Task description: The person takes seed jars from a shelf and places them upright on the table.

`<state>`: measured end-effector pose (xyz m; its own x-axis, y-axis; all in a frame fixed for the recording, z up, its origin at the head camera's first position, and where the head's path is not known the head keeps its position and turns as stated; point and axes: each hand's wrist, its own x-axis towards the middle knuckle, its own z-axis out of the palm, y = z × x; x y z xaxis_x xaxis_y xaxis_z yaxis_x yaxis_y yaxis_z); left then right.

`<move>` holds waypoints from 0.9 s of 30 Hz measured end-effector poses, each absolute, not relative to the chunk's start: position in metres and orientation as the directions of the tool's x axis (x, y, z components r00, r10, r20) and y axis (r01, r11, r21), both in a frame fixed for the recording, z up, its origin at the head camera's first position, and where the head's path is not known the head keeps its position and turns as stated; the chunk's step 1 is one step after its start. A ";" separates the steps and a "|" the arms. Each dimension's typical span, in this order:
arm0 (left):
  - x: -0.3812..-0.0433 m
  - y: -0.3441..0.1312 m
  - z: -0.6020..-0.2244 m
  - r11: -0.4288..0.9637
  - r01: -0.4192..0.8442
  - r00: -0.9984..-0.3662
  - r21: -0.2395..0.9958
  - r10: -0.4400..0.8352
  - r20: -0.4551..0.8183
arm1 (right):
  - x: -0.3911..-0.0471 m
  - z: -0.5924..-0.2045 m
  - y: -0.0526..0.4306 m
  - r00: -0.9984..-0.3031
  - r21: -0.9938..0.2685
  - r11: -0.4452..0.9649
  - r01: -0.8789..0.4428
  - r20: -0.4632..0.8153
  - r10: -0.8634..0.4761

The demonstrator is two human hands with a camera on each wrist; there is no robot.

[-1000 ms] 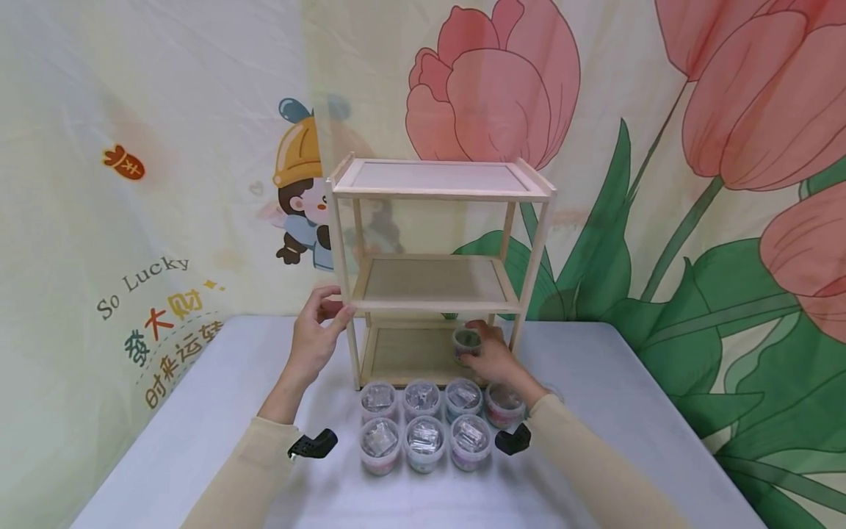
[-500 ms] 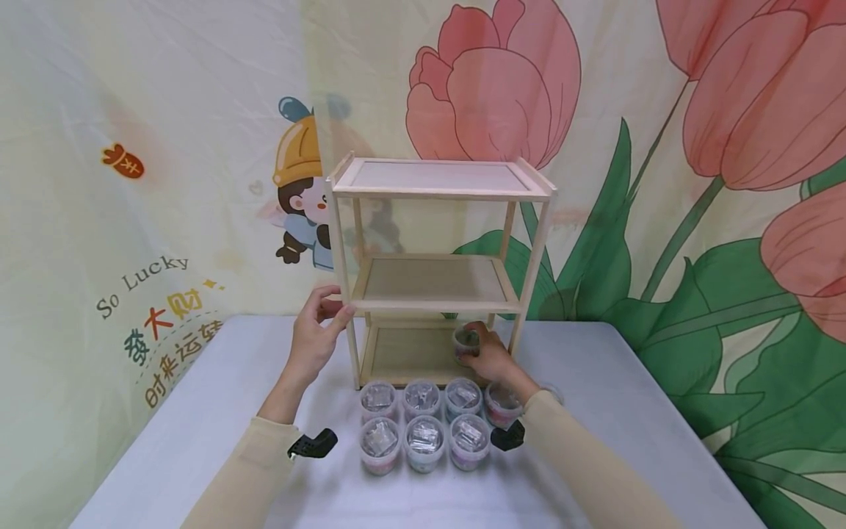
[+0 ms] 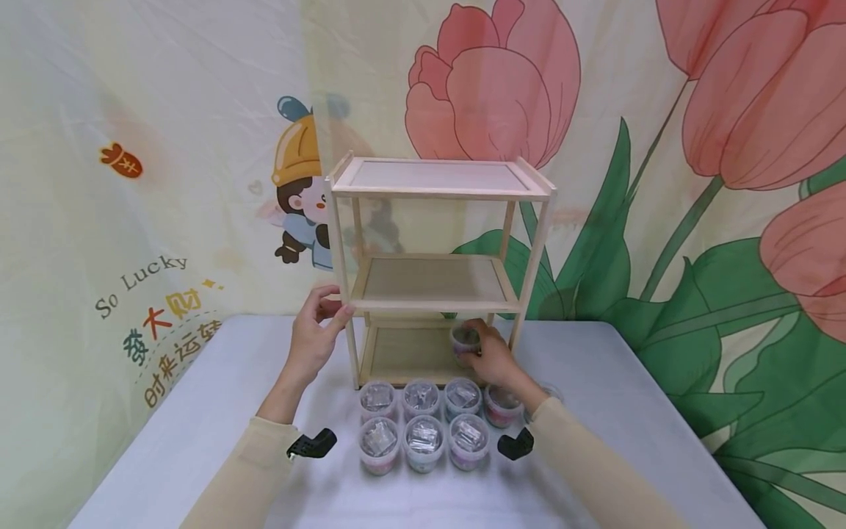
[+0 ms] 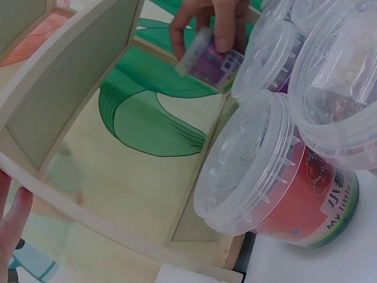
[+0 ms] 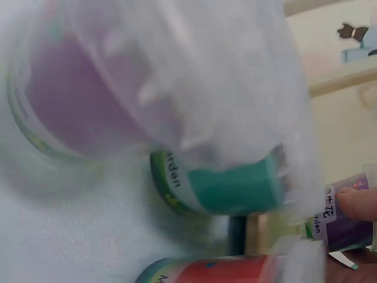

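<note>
A wooden three-tier shelf (image 3: 432,305) stands on the table. My left hand (image 3: 313,330) holds its left front post at middle-tier height, thumb in front. At the right of the bottom tier, my right hand (image 3: 492,356) grips a small clear-lidded plastic tub (image 3: 465,339). In the left wrist view this tub (image 4: 213,65) has a purple label and leans over the bottom tier between thumb and fingers. Its label with printed characters shows at the edge of the right wrist view, where the thumb (image 5: 359,203) presses the tub's side. Its base is hidden in the head view.
Several similar lidded tubs (image 3: 423,437) stand in two rows before the shelf, close to its front edge. A red-labelled tub (image 4: 283,194) stands by the shelf's corner. A patterned cloth (image 3: 661,242) hangs behind the white table (image 3: 595,455).
My right hand and its tub have shifted very slightly left and inward on the bottom tier. My left hand keeps its place on the post.
</note>
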<state>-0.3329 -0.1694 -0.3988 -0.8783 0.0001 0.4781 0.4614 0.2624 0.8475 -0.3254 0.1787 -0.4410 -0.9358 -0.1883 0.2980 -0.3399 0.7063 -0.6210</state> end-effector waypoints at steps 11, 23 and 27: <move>-0.332 -0.170 -0.399 0.263 0.460 -0.879 0.848 0.000 0.477 | -0.296 -0.418 0.180 -0.852 -0.593 0.615 -0.520 0.409 -0.326; -0.332 -0.169 -0.398 0.259 0.452 -0.884 0.854 0.005 0.467 | -0.248 -0.395 0.200 -0.863 -0.647 0.572 -0.504 0.349 -0.367; -0.332 -0.170 -0.398 0.261 0.450 -0.885 0.854 0.007 0.465 | -0.232 -0.395 0.211 -0.873 -0.650 0.584 -0.486 0.326 -0.364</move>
<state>-0.3317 -0.1700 -0.3976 -0.8855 0.0067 0.4646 0.4501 0.2609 0.8540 -0.2316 0.2112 -0.3945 -0.8726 -0.3636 0.3262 -0.4863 0.5840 -0.6500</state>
